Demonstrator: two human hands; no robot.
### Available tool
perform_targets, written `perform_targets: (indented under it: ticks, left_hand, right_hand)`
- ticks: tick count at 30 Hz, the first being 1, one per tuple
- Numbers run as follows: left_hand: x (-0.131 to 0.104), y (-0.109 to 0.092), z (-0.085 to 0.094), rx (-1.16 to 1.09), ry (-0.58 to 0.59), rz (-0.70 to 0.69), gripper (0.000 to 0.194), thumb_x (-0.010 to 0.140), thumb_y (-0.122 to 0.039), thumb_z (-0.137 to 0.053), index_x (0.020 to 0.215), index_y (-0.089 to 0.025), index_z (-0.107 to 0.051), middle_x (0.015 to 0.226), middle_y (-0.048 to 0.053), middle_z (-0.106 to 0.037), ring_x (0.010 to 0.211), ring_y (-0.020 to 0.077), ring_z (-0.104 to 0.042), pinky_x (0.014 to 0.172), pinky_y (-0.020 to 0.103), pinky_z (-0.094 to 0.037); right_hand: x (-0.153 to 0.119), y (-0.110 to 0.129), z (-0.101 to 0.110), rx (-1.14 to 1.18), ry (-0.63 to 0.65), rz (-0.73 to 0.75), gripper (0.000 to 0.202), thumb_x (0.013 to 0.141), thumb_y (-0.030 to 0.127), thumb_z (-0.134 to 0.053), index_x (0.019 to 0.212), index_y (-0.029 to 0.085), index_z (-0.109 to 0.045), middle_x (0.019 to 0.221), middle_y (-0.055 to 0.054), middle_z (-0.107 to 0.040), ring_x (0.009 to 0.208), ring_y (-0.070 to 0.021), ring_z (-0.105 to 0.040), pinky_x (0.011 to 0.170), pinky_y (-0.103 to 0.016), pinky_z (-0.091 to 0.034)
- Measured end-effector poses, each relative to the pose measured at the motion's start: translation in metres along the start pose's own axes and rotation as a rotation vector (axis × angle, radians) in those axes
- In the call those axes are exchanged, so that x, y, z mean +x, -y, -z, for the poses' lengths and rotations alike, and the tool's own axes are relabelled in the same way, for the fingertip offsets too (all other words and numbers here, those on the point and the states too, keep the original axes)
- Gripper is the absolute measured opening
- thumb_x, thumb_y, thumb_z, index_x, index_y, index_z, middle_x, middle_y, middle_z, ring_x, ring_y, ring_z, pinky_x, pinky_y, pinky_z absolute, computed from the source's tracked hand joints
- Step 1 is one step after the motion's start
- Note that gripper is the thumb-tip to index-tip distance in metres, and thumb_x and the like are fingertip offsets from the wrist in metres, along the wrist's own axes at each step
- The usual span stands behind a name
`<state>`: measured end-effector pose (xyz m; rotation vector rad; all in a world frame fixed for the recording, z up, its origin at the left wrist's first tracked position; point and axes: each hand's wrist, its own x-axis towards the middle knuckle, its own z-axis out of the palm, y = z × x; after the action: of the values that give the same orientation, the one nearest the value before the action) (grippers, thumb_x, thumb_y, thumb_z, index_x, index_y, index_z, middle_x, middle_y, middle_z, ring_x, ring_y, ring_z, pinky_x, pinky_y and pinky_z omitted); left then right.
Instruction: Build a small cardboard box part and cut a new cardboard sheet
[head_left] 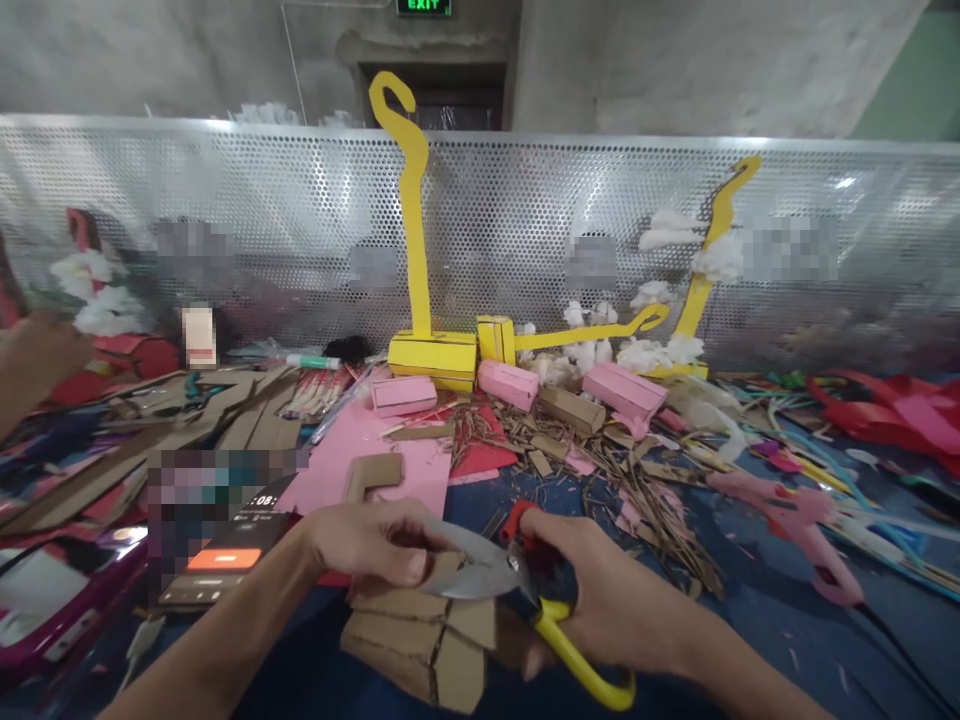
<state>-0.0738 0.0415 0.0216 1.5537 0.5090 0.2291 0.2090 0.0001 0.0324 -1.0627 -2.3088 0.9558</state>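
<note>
- Currently L hand [358, 542] has thumb + fingers clamped on cardboard [397, 645]; scored panels hang below its fingertips, twds camera.
- R hand [600, 575] is closed round scissors [514, 568], thumb at red handle, other fingers by yellow handle; can't tell which fingers sit inside the yellow loop.
- Scissors' blades point twds L thumb & lie across top part of cardboard, i.e. btwn both hands' fingers.
- Just beyond L fingers: bent cardboard strip [379, 470] on pink sheet [326, 465].
- Farther past L fingers: yellow box [433, 360] w/ tall hooked neck, small pink box [403, 397] in front.
- Past R fingertips: heap of brown scraps [551, 450], plus brown box [571, 409] btwn two more pink ones.
- Right of R fingers, well apart: pink glue gun [810, 520], black cord trailing off.
- Left of L fingers: phone [214, 590], screen lit, partly blurred.
- Far left of L fingers: co-worker's hand [45, 360] nr red box [142, 355].
- Way beyond all fingers: perforated metal panel [300, 220].
</note>
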Motion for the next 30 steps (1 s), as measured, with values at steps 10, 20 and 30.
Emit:
perform_targets:
  ticks: [10, 20, 30]
  left_hand:
    - [-0.001, 0.003, 0.000, -0.018, -0.061, -0.009, 0.055, 0.074, -0.059, -0.075, 0.113, -0.020, -0.075, 0.080, 0.004, -0.073, 0.075, 0.0206, -0.063, 0.062, 0.027, -0.051]
    - [0.004, 0.003, -0.007, -0.125, -0.406, 0.048, 0.053, 0.077, -0.056, -0.075, 0.118, -0.024, -0.071, 0.117, 0.007, -0.072, 0.108, 0.0226, -0.064, 0.094, 0.031, -0.046]
    - [0.019, -0.013, -0.029, -0.239, -0.432, 0.113, 0.041, 0.088, -0.049, -0.065, 0.125, -0.031, -0.066, 0.117, 0.003, -0.073, 0.104, 0.0203, -0.067, 0.087, 0.028, -0.048]
  right_hand:
    - [0.006, -0.016, -0.005, 0.110, -0.001, -0.110, 0.042, 0.063, 0.030, -0.087, 0.067, 0.019, -0.047, 0.062, 0.010, -0.036, 0.061, -0.0087, -0.025, 0.049, -0.022, -0.019]
    - [0.020, -0.033, -0.009, 0.617, -0.185, -0.103, 0.045, 0.071, 0.052, -0.082, 0.079, 0.020, -0.052, 0.063, 0.008, -0.043, 0.052, -0.0072, -0.034, 0.048, -0.021, -0.027]
    - [0.018, -0.021, -0.012, 0.860, -0.002, 0.020, 0.054, 0.059, 0.055, -0.089, 0.089, 0.018, -0.064, 0.079, -0.001, -0.059, 0.072, -0.0158, -0.055, 0.074, -0.030, -0.048]
